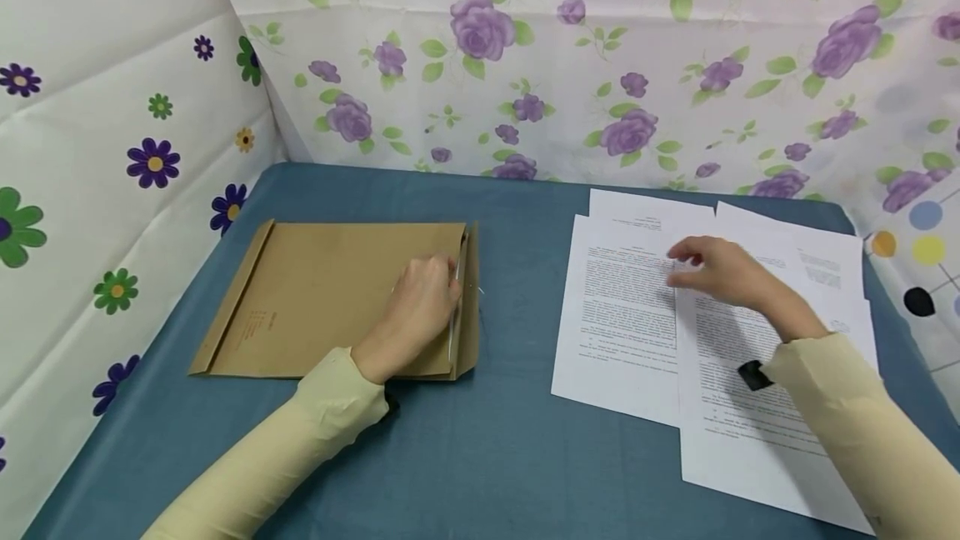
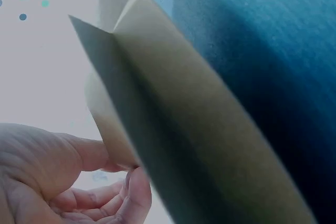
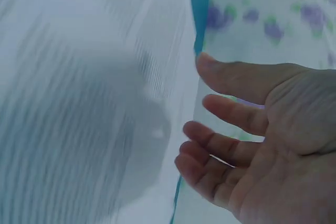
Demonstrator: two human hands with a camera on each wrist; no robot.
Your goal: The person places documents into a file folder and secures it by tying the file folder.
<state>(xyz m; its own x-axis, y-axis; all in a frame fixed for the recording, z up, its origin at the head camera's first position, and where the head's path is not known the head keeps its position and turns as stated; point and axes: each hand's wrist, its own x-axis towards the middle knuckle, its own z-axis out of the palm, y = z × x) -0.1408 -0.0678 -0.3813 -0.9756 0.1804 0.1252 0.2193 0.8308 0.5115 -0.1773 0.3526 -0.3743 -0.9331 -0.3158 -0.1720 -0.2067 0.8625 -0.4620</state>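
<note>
A brown paper envelope [image 1: 330,273] lies flat at the left, its flap side facing right and standing slightly apart. At that right-hand opening my left hand [image 1: 422,294] pinches the envelope's edge between thumb and fingers; the left wrist view shows the folded brown paper [image 2: 173,93] close up beside the fingers. A thin white edge shows within the opening. Over the printed paper sheets [image 1: 622,307] at the right hovers my right hand [image 1: 723,271], fingers loosely bent with a gap to the thumb. Nothing is between them in the right wrist view.
Several white printed sheets overlap on the right of the blue tablecloth [image 1: 510,457]. A floral curtain [image 1: 540,65] hangs behind the table, and another patterned cloth [image 1: 82,190] hangs along the left side. Dark wrist straps show at both sleeves.
</note>
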